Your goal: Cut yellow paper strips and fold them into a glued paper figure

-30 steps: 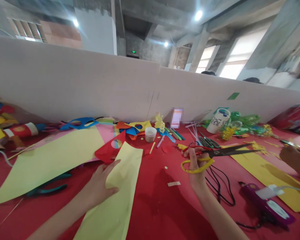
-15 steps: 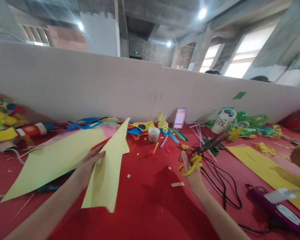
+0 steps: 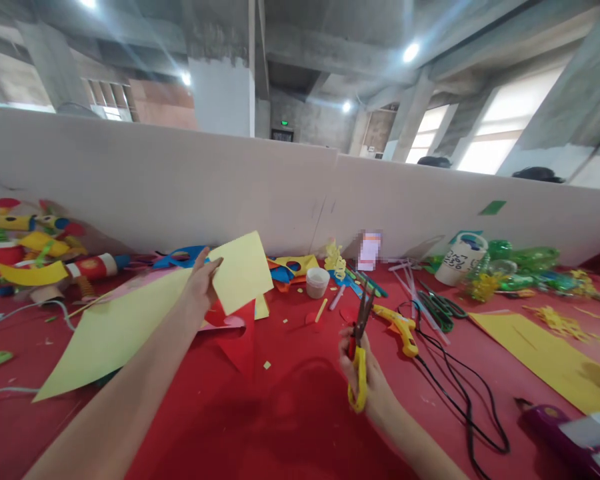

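Note:
My left hand (image 3: 203, 283) pinches the left edge of a pale yellow sheet of paper (image 3: 244, 272), which it holds tilted above the table. Under that forearm lies a larger pale yellow sheet (image 3: 115, 327), and red paper (image 3: 237, 340) shows beneath the raised piece. In my right hand (image 3: 363, 373) is a pair of scissors (image 3: 363, 320) with yellow and red handles, blades pointing up and slightly parted. To the right of the scissors lies a yellow glue gun (image 3: 399, 327) with a black cord.
A white tub (image 3: 317, 283), colored pens (image 3: 367, 283) and paper scraps lie ahead on the red table (image 3: 290, 427). Green-handled scissors (image 3: 443, 308), a yellow sheet (image 3: 540, 357) and a purple power strip (image 3: 565, 427) are rightward. A white partition (image 3: 180, 180) closes the back.
My left hand has lifted the pale yellow paper up and away, and its face has turned. The scissors have swung from pointing right to pointing up. The view has shifted slightly left.

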Demonstrator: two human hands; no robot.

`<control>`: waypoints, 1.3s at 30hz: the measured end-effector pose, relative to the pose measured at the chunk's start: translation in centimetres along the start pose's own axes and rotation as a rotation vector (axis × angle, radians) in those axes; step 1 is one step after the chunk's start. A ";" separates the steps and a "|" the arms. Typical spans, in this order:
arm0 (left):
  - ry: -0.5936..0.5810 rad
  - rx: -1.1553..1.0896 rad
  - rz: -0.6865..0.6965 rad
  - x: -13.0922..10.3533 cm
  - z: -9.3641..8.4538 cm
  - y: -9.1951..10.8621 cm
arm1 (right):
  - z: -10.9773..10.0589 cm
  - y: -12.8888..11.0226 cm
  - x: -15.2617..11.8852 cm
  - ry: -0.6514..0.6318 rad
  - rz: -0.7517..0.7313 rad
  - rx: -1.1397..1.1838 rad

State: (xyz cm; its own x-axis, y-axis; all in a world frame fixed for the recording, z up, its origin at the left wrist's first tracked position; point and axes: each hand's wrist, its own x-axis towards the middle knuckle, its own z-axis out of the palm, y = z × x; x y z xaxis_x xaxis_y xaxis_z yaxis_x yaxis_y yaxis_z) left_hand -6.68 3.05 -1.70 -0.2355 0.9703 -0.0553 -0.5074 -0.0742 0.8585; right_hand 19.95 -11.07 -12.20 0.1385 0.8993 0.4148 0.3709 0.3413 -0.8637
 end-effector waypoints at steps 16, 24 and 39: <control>-0.406 0.070 -0.213 -6.5 -1.8 -1.5 | 4.0 -5.7 2.4 -0.201 0.216 0.443; -0.289 0.099 -0.253 -6.4 -3.1 -2.8 | 6.9 -4.0 3.1 -0.074 0.165 0.465; -0.538 0.372 -0.250 -8.2 -2.4 -1.7 | 6.4 -3.7 3.0 0.012 0.157 0.606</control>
State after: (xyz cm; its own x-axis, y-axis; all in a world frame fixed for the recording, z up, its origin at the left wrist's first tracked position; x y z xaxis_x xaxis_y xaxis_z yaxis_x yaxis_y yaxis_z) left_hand -5.88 -5.33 -3.97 0.3434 0.9342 -0.0967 -0.1526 0.1571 0.9757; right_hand 13.16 -7.90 -9.60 0.1604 0.9493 0.2702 -0.2405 0.3031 -0.9221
